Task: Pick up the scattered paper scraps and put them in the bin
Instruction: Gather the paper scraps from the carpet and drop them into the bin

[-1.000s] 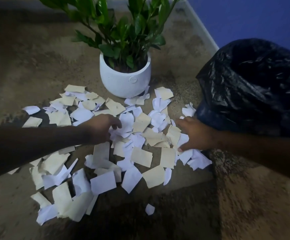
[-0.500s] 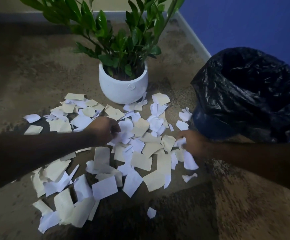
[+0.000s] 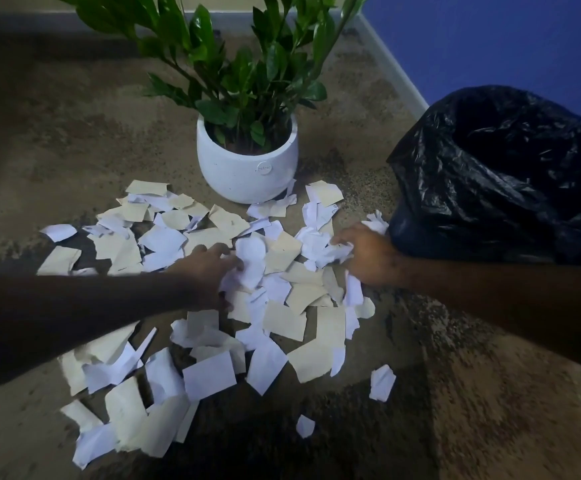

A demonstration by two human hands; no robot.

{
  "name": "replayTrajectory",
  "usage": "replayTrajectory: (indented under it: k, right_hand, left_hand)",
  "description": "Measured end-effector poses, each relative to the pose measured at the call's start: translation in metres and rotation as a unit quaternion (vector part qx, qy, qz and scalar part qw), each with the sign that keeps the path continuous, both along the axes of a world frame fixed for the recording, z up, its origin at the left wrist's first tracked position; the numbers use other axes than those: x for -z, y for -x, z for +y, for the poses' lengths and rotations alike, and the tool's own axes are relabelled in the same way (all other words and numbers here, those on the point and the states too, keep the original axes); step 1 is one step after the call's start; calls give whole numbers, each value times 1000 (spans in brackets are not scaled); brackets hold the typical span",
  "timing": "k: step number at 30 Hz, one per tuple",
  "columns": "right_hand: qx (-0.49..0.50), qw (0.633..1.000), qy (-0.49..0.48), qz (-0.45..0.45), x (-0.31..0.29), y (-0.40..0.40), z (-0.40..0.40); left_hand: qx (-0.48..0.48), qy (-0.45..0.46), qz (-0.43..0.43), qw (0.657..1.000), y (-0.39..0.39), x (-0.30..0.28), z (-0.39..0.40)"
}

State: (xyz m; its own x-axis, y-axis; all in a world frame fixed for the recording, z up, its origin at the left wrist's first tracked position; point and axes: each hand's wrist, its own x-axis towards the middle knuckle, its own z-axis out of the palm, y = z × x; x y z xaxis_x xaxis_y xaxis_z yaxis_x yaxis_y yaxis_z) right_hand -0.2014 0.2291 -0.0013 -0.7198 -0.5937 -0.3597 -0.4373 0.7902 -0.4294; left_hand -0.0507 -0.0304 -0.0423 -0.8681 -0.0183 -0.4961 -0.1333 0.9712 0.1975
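Brown carpet (image 3: 74, 133) under you holds paper scraps (image 3: 282, 320) beside the bin (image 3: 496, 188); your left hand (image 3: 206, 275) and right hand (image 3: 368, 254) both have fingers curled around scraps.

Two hands work in the pile: one left hand (image 3: 209, 271) and one right hand (image 3: 368, 254). One bin (image 3: 503, 174) lined with one black bag stands at the right. One white pot (image 3: 247, 168) holds one green plant (image 3: 247, 71). The paper scraps (image 3: 209, 375), white and cream, overlap too thickly to count exactly; there are several dozen.
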Motion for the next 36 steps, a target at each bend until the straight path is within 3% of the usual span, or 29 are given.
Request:
replayTrajectory:
  k: [4, 9, 14, 23, 36]
  right_hand:
    - [-102, 990, -55, -79, 18, -22, -3]
    - [-225, 967, -120, 19, 44, -39, 6]
    - [-259, 960, -78, 69, 47, -36, 16]
    - [-59, 996, 62, 15, 13, -19, 3]
    - [39, 966, 254, 32, -73, -15, -7]
  left_hand:
    - [8, -10, 67, 998, -10, 10, 3]
    - [-16, -60, 63, 996, -2, 6, -3]
    - [-56, -81, 90, 991, 8, -2, -5]
    - [-52, -84, 162, 982, 11, -14, -5]
    - [-66, -68, 231, 968, 8, -52, -10]
